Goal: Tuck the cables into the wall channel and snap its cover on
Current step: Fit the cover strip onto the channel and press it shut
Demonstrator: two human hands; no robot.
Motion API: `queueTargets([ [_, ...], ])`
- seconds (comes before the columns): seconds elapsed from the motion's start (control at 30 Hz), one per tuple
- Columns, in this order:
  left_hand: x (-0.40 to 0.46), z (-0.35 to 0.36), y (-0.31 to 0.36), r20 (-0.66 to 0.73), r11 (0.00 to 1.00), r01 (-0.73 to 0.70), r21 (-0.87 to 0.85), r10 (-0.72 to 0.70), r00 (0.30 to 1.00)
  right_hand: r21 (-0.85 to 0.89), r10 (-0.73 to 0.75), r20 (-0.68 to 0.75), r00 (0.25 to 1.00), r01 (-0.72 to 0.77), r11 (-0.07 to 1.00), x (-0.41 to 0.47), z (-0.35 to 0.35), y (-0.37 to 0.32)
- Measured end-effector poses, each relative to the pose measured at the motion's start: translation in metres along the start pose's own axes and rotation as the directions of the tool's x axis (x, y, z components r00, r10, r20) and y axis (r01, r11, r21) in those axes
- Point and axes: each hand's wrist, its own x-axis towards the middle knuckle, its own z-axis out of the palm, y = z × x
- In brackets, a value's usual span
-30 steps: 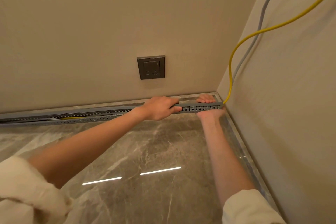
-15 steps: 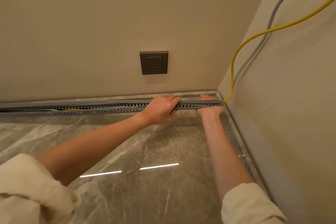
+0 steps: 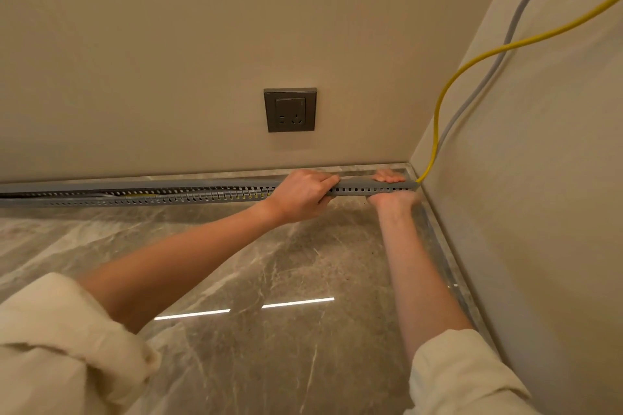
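Observation:
A long grey slotted channel [image 3: 188, 197] runs along the floor at the foot of the back wall. A flat grey cover strip [image 3: 362, 184] lies on its right end, reaching the corner. My left hand [image 3: 301, 195] grips the channel and cover from above. My right hand [image 3: 391, 190] clasps the right end, fingers over the top and the wrist below. A yellow cable [image 3: 448, 87] and a grey cable [image 3: 499, 54] come down the right wall into the corner. Left of my left hand the channel stands uncovered, with yellow cable showing inside.
A dark grey wall socket [image 3: 290, 109] sits on the back wall above the channel. The floor is glossy brown marble [image 3: 269, 280]. The right wall meets the back wall at the corner beside my right hand. Both my sleeves are cream.
The view has drifted slightly, showing more of the channel to the left. My left hand sits a little further left on the channel; my right hand stays at the corner end.

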Motion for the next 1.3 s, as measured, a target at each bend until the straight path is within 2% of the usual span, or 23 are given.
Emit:
queueTargets([
  [0.1,0.001,0.001,-0.004,0.174,0.995,0.087,-0.056,-0.076,0.982,-0.028,-0.004,-0.045,0.999,0.002,1.000,-0.002,-0.008,-0.001],
  [0.17,0.000,0.002,-0.005,0.228,0.980,0.147,-0.137,-0.113,0.967,-0.048,0.005,-0.042,0.999,-0.007,0.999,-0.002,-0.014,-0.005],
  [0.27,0.000,0.003,-0.004,0.250,0.938,0.237,-0.254,-0.173,0.953,0.030,0.036,-0.011,0.999,-0.036,0.999,0.002,-0.022,-0.012],
  [0.33,0.004,0.005,-0.004,0.272,0.924,0.281,-0.260,-0.209,0.939,0.029,0.020,-0.011,1.000,-0.020,0.999,0.006,-0.026,-0.012],
  [0.53,0.015,0.021,-0.005,0.211,0.904,0.351,-0.243,-0.304,0.929,-0.257,-0.152,0.007,0.988,0.149,0.955,0.012,-0.027,0.011],
  [0.6,0.015,0.029,-0.006,0.201,0.895,0.373,-0.243,-0.329,0.923,-0.498,-0.239,0.017,0.971,0.216,0.840,0.013,-0.036,0.015],
  [0.67,0.014,0.035,-0.006,0.198,0.886,0.384,-0.259,-0.341,0.919,-0.739,-0.373,0.003,0.928,0.253,0.624,0.018,-0.044,0.012],
  [0.7,0.013,0.037,-0.007,0.201,0.884,0.384,-0.268,-0.338,0.919,-0.801,-0.413,0.002,0.911,0.249,0.544,0.021,-0.047,0.010],
  [0.83,-0.004,0.031,-0.017,0.245,0.880,0.399,-0.258,-0.340,0.908,-0.843,-0.457,-0.040,0.889,0.216,0.493,0.027,-0.046,0.002],
  [0.93,-0.030,0.020,-0.034,0.269,0.896,0.401,-0.188,-0.346,0.899,-0.868,-0.555,-0.069,0.829,0.225,0.443,0.026,-0.043,0.003],
  [1.03,-0.060,0.010,-0.053,0.235,0.895,0.422,-0.145,-0.383,0.893,-0.907,-0.622,-0.083,0.779,0.199,0.370,0.021,-0.038,0.012],
  [1.13,-0.092,0.000,-0.074,0.225,0.901,0.426,-0.088,-0.398,0.889,-0.970,-0.658,-0.069,0.750,0.104,0.221,0.007,-0.037,0.032],
  [1.3,-0.138,-0.019,-0.104,0.193,0.909,0.416,0.007,-0.410,0.892,-0.997,-0.633,0.067,0.771,0.077,-0.012,-0.014,-0.039,0.082],
])
